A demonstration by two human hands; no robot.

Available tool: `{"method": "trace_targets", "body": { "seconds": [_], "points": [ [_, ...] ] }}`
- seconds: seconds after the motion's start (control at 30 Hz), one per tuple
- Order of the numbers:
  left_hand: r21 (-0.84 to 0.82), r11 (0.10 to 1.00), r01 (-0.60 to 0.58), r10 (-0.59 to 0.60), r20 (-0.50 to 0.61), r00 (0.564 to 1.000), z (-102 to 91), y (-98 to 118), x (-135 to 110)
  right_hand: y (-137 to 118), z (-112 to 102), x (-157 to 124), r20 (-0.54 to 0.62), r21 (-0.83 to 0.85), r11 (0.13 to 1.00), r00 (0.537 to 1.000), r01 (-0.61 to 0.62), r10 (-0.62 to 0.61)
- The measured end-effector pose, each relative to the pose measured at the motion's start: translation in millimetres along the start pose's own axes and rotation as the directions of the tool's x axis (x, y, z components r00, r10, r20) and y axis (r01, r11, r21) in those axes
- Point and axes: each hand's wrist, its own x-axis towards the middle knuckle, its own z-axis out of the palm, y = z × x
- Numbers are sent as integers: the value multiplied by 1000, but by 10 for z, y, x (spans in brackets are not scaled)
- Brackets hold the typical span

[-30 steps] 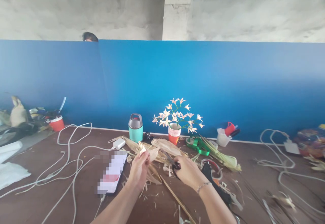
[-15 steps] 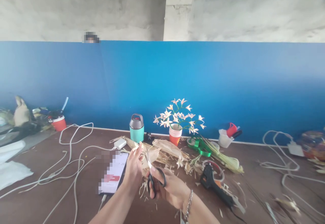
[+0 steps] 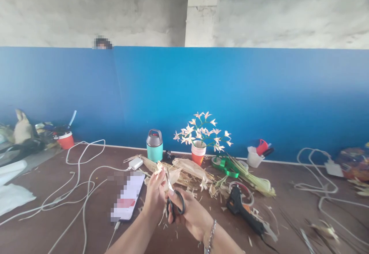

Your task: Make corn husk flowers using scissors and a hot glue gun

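My left hand [image 3: 154, 192] pinches a small pale piece of dried husk [image 3: 160, 168] between its fingertips. In my right hand [image 3: 191, 211] is a pair of black-handled scissors [image 3: 169, 185], their blades pointing up beside the left fingertips; whether they touch the piece I cannot tell. Behind both hands lies a heap of dried corn husks [image 3: 193, 168], with trimmed scraps scattered around. A single pale husk flower [image 3: 203, 184] rests just right of the scissors. Further back, a stack of paper cups [image 3: 198, 154] holds green stems with several pale flowers [image 3: 201, 131].
A phone [image 3: 131, 198] and white cables [image 3: 83, 192] lie to the left. A teal flask [image 3: 155, 146] stands at the back by the blue partition [image 3: 184, 85]. To the right are green ribbon [image 3: 227, 166], a stalk bundle [image 3: 256, 181], a black glue gun [image 3: 245, 211] and a white cup [image 3: 254, 158].
Both hands have stayed close together. The left fingertips have tilted slightly, showing more of the pale piece, and the scissors have shifted a little left, their handles turned.
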Motion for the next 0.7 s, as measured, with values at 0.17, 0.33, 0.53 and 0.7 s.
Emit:
{"method": "trace_targets", "body": {
  "seconds": [0.17,0.33,0.53,0.7],
  "points": [
    [-67,998,11,-9,22,1000,-2,-58,-2,28,13,24,-28,-13,997,997,71,-72],
    [-68,998,16,-15,8,1000,56,-12,-29,49,21,35,-46,-48,994,994,98,-100],
    [-75,997,34,-35,-10,999,76,-1,-54,90,17,50,-55,-72,989,989,130,-134],
    [-51,996,75,-76,-25,997,63,-15,-66,139,27,68,-76,-68,984,983,164,-169]
  ]
}}
